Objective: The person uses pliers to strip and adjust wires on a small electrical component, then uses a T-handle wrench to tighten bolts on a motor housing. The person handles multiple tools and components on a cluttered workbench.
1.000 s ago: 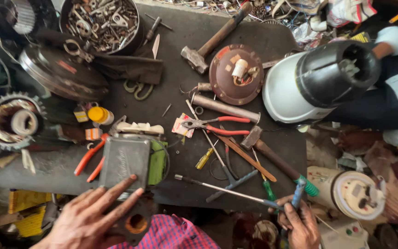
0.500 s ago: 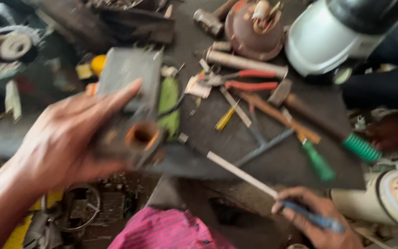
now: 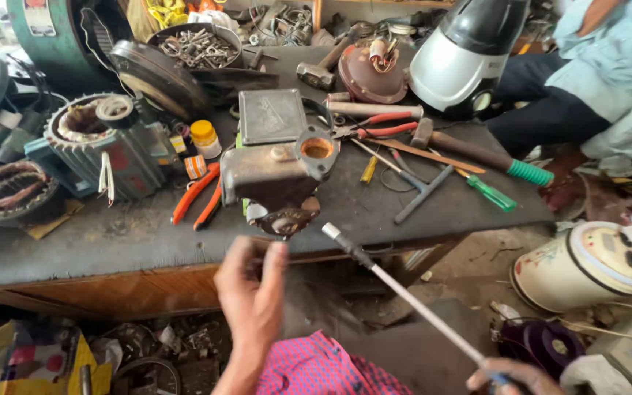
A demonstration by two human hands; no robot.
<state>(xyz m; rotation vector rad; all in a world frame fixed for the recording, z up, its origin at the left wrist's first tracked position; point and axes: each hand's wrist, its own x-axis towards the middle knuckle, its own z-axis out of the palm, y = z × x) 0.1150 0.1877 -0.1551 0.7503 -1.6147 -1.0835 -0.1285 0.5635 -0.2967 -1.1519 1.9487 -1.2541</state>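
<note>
- Cluttered and dusty, the dark workbench (image 3: 111,241) stretches beyond the person's two hands, with scrap on the floor beneath it.
- Nearest, the right hand (image 3: 510,377) is closed on the handle of a long socket driver (image 3: 404,292), its tip pointing up toward the bench edge.
- Left of that tip, the left hand (image 3: 251,292) has its fingers (image 3: 272,267) curled together just below a rusty metal pump housing (image 3: 279,175); whether they touch it cannot be told.
- That housing sits at the bench edge, just beyond the fingertips, its round opening facing up.
- Left of it lie orange-handled pliers (image 3: 197,194) and a small yellow-capped jar (image 3: 205,137).
- Farther left stands a motor stator (image 3: 93,143), copper windings inside it.
- Farthest back, a round metal bowl (image 3: 199,45) holds loose nuts and bolts.
</note>
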